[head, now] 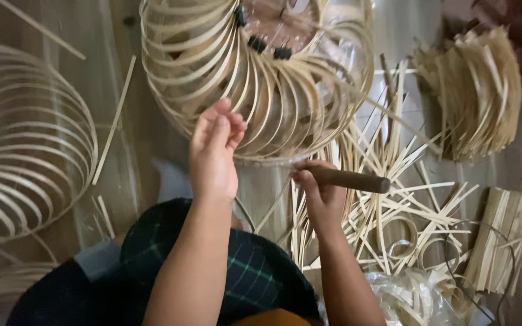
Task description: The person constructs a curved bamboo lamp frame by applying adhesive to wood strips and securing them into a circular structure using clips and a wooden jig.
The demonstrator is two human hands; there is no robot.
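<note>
Nearest the camera: dark green plaid cloth (pixel 249 278) over the person's lap, both forearms rising out of it toward the work

L hand (pixel 214 154): fingers bunched together, tips pressed on the near rim of the bamboo-strip frame (pixel 255 78). Grip narrow, pinching at the strips; what exactly sits between the fingertips cannot be told

R hand (pixel 321 193): fist wrapped round a brown wooden tool handle (pixel 348 179). Handle lies roughly level, butt end sticking out to the right. Working end is hidden behind the hand at the frame's near edge

Frame: round, open ribs of curved pale strips, set far-centre, upper part cut by the top edge of view. Black clips (pixel 258 43) sit on its inner ring. Near rim hangs just above the hands

Left: second ribbed hoop form (pixel 25 139), well apart from the L hand, cut by the left edge. Bare floor strip (pixel 134 139) between the two forms carries a few loose slivers = main open room

Right: crowded. Loose strip pile (pixel 394 205) starts just beside the R hand; fanned bundle (pixel 475 90) far right; cut stack (pixel 502 241) near right; small coiled rings (pixel 436 247) among the strips
</note>
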